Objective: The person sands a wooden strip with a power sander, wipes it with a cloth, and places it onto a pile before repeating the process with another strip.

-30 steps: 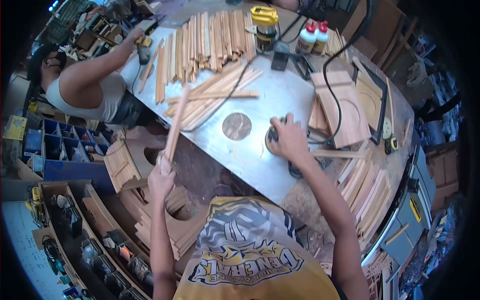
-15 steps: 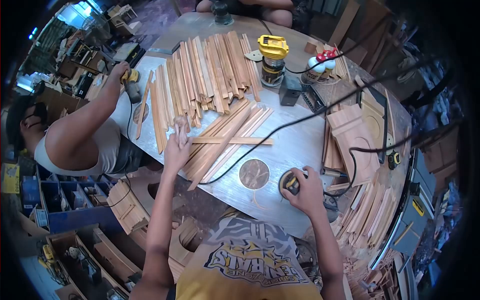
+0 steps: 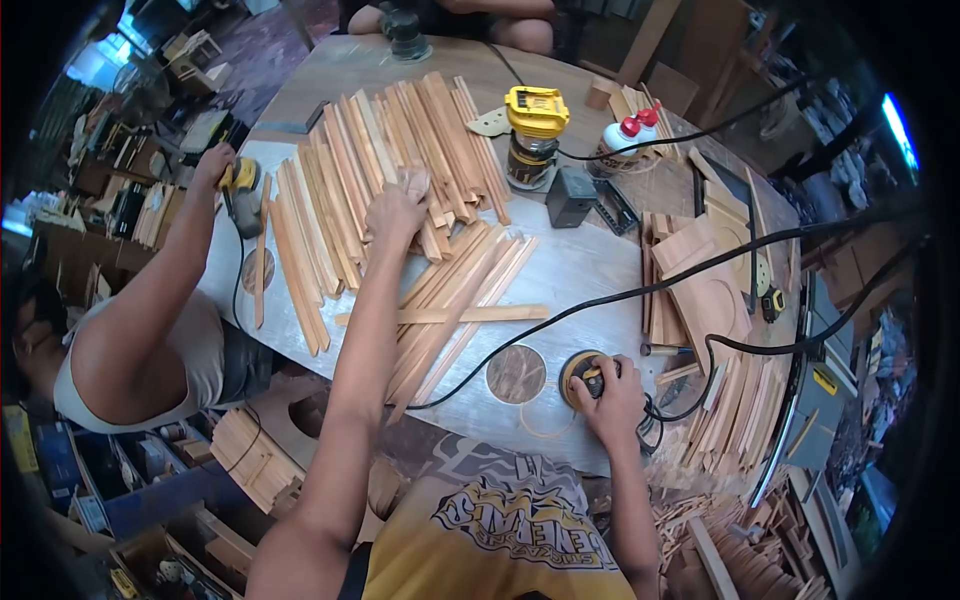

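Observation:
My left hand [image 3: 396,207] reaches over the large pile of wooden strips [image 3: 345,165], its fingers stretched out onto them with a pale covering on the fingers. Below it, one strip [image 3: 500,314] lies crosswise over a smaller bundle of strips [image 3: 440,300] on the metal tabletop [image 3: 480,350]. With its fingers wrapped over the top, my right hand [image 3: 610,400] grips a round yellow-and-black orbital sander [image 3: 577,372], which rests on the table beside a round hole [image 3: 516,374].
On the left a co-worker's hand [image 3: 214,165] holds another yellow sander [image 3: 240,185]. A yellow-topped power tool [image 3: 537,115], a black box [image 3: 571,197] and red-capped bottles [image 3: 625,135] stand farther back. A black cable [image 3: 620,295] crosses the table. More strips [image 3: 735,425] lie at right.
My left hand has moved from the crosswise strip's left end up and right onto the large pile. My right hand stays on the sander. The camera view has shifted a little.

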A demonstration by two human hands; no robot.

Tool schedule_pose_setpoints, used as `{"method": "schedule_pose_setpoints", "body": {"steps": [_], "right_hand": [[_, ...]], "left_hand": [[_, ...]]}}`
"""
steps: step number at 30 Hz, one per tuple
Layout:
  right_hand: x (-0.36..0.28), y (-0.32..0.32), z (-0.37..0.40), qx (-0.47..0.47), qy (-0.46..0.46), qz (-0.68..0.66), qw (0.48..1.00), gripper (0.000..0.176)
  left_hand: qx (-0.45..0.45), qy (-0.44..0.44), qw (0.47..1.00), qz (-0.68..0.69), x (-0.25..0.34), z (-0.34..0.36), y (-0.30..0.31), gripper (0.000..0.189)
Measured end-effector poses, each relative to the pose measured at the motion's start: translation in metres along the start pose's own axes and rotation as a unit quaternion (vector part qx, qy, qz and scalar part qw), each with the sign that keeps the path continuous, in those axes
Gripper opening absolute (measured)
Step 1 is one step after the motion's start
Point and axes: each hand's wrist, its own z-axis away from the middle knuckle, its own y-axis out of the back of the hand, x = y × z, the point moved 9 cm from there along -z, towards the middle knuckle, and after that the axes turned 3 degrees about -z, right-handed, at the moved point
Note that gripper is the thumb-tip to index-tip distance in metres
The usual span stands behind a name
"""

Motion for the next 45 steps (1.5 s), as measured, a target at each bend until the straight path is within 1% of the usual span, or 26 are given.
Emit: {"method": "schedule_pose_setpoints", "body": {"steps": [4,6,8,11,12,14,16,18,20,22,24,25,26,28,29,30,32,34,36,37,38,39,40,41,44,45], "right_hand": [[0.000,0.000,0.006,0.007,-0.026,-0.012,1.000,0.046],[0.003,0.000,0.013,0.015,-0.030,-0.016,0.999,0.046],[0.004,0.003,0.013,0.030,-0.029,-0.020,0.999,0.045],[0.006,0.006,0.017,0.027,-0.028,-0.034,0.999,0.038],[0.000,0.010,0.016,0.047,0.017,-0.025,0.998,0.033],[-0.004,0.013,0.022,0.063,0.072,-0.020,0.995,0.028],[-0.003,0.000,0.022,0.013,0.105,-0.009,0.994,0.020],[-0.007,0.000,0.025,-0.025,0.139,-0.010,0.990,0.019],[-0.009,-0.007,0.027,-0.064,0.166,-0.014,0.984,0.019],[-0.013,-0.003,0.032,-0.036,0.231,-0.045,0.971,0.024],[-0.018,-0.001,0.035,-0.073,0.256,-0.047,0.963,0.041],[-0.020,0.002,0.037,-0.079,0.272,-0.042,0.958,0.048],[-0.020,0.004,0.041,-0.087,0.288,-0.037,0.953,0.055],[-0.023,0.011,0.048,-0.103,0.336,-0.039,0.936,0.061],[-0.028,0.015,0.052,-0.100,0.373,-0.046,0.921,0.068],[-0.027,0.013,0.055,-0.108,0.382,-0.043,0.917,0.068],[-0.023,0.005,0.053,-0.160,0.377,-0.099,0.907,0.077],[-0.018,-0.003,0.049,-0.199,0.349,-0.094,0.911,0.071],[-0.021,0.003,0.051,-0.173,0.370,-0.210,0.888,0.060],[-0.019,0.000,0.050,-0.180,0.350,-0.203,0.896,0.049],[-0.019,0.001,0.050,-0.178,0.356,-0.204,0.894,0.049],[-0.017,0.000,0.048,-0.216,0.339,-0.217,0.890,0.050],[-0.017,-0.001,0.048,-0.250,0.321,-0.229,0.884,0.051],[-0.019,0.006,0.052,-0.231,0.337,-0.191,0.892,0.044],[-0.016,0.004,0.049,-0.256,0.301,-0.234,0.888,0.043],[-0.013,0.002,0.048,-0.228,0.312,-0.244,0.889,0.035]], "left_hand": [[0.009,-0.015,0.997,-0.069,-0.003,-0.029,-0.023,0.044],[-0.015,-0.045,0.994,-0.100,0.002,-0.025,-0.032,0.028],[-0.025,-0.029,0.994,-0.103,0.003,-0.023,-0.028,0.032],[-0.066,0.014,0.998,-0.015,-0.019,-0.012,-0.022,0.051],[-0.065,0.015,0.998,-0.016,-0.033,-0.004,-0.021,0.051],[-0.029,0.062,0.958,0.280,-0.074,0.023,-0.018,0.047],[-0.101,0.091,0.887,0.442,-0.088,0.106,0.006,0.037],[-0.043,0.043,0.852,0.520,-0.131,0.182,0.009,0.032],[0.028,-0.004,0.817,0.575,-0.114,0.289,0.043,0.047],[-0.108,0.080,0.857,0.497,-0.156,0.383,0.019,0.070],[-0.070,0.062,0.839,0.537,-0.121,0.457,0.017,0.089],[-0.007,0.005,0.813,0.582,-0.093,0.476,0.013,0.093],[-0.090,0.076,0.797,0.592,-0.102,0.504,-0.031,0.090],[-0.077,0.018,0.810,0.581,-0.050,0.515,-0.054,0.067],[-0.127,0.012,0.872,0.473,-0.049,0.519,-0.087,0.068],[-0.108,-0.029,0.924,0.366,-0.025,0.519,-0.084,0.067],[-0.097,0.014,0.856,0.508,-0.015,0.527,-0.123,0.039],[-0.107,0.000,0.863,0.493,-0.004,0.532,-0.129,0.036],[-0.114,-0.014,0.875,0.471,-0.003,0.529,-0.132,0.034],[-0.114,0.016,0.857,0.502,-0.010,0.526,-0.138,0.033],[-0.113,0.046,0.839,0.531,-0.018,0.522,-0.142,0.032],[-0.100,0.080,0.806,0.578,-0.033,0.518,-0.138,0.037],[-0.029,0.107,0.805,0.583,-0.049,0.514,-0.128,0.051],[-0.026,0.102,0.806,0.583,-0.050,0.508,-0.128,0.051],[0.033,-0.073,0.878,0.472,0.020,0.489,-0.077,0.078],[0.082,-0.174,0.914,0.357,0.039,0.487,-0.088,0.086]]}}
